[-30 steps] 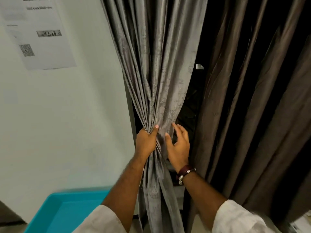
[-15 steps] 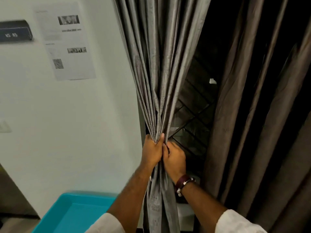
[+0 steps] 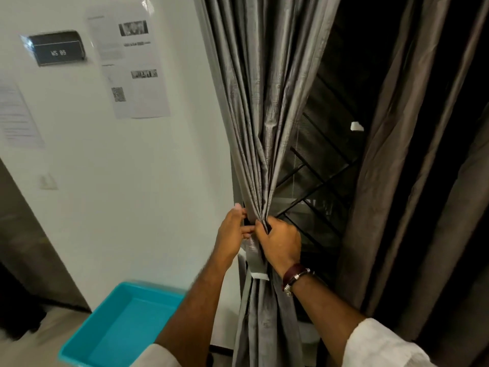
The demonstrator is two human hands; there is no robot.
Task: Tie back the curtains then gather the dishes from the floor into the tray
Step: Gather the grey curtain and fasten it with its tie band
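**While both hands meet at the gathered curtain, the tray waits below**

Where the white wall (image 3: 111, 207) fills the left side, a dark sign (image 3: 57, 51) reading "WS 05" hangs high up, with printed sheets of paper (image 3: 132, 67) taped just beside it and another sheet (image 3: 18, 115) further left at the frame's edge. Low on the left, a turquoise tray (image 3: 79, 350) sits against the wall near the floor, its inside holding nothing that shows.

Moving right, the left hand (image 3: 231, 234) reaches up at the wall-side edge of the grey curtain (image 3: 264, 102); its fingers are fairly straight and touch the fabric and a grey tie-back band (image 3: 254, 258) that hangs just under the bunch, though whether they pinch the band cannot be told. The curtain is drawn into a tight bundle of pleats at hand height and falls straight below it.

Just beside, the right hand (image 3: 281, 243) has its grip curled round the bunched pleats from the window side, thumb and fingers closed on the cloth. A dark red bracelet (image 3: 295, 276) circles that wrist, and white sleeves show on both forearms.

Behind the gap, a dark window with black diagonal bars (image 3: 317, 186) is visible. Further right, the second curtain (image 3: 410, 181), brown and in shadow, hangs loose and untied.
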